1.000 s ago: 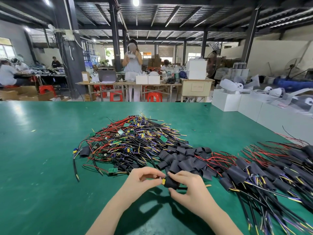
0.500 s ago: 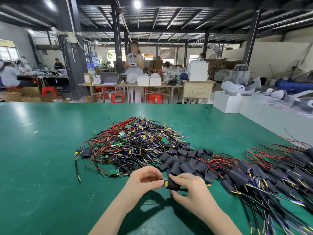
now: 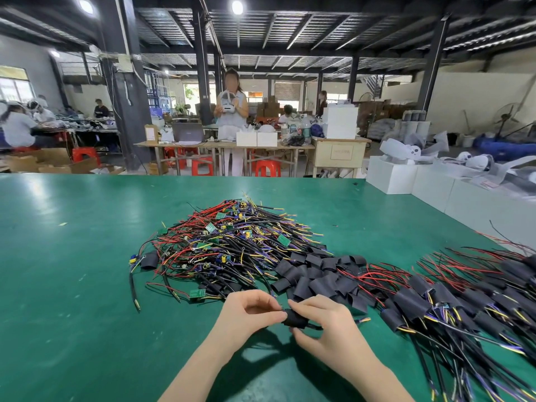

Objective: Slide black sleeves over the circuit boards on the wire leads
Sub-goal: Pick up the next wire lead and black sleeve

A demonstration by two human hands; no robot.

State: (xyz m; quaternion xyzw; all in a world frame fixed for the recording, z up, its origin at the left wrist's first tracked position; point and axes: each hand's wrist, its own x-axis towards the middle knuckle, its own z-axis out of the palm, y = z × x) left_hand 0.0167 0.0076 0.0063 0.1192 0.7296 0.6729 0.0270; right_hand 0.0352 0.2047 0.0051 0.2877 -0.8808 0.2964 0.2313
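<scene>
Black sleeve (image 3: 295, 318) pinched between left hand (image 3: 249, 314) and right hand (image 3: 326, 329); no legible writing.

Beyond my green matte surface (image 3: 72, 285) I see a person in a pale sleeveless top (image 3: 232, 111) standing behind a long wooden trestle table (image 3: 185, 145) that carries an open grey laptop (image 3: 188, 132) and two white cardboard boxes (image 3: 256, 139). Red plastic stools (image 3: 267, 168) stand under that table. White square boxes (image 3: 388, 175) line the right edge, and a black steel pillar (image 3: 121, 82) rises at left.
</scene>
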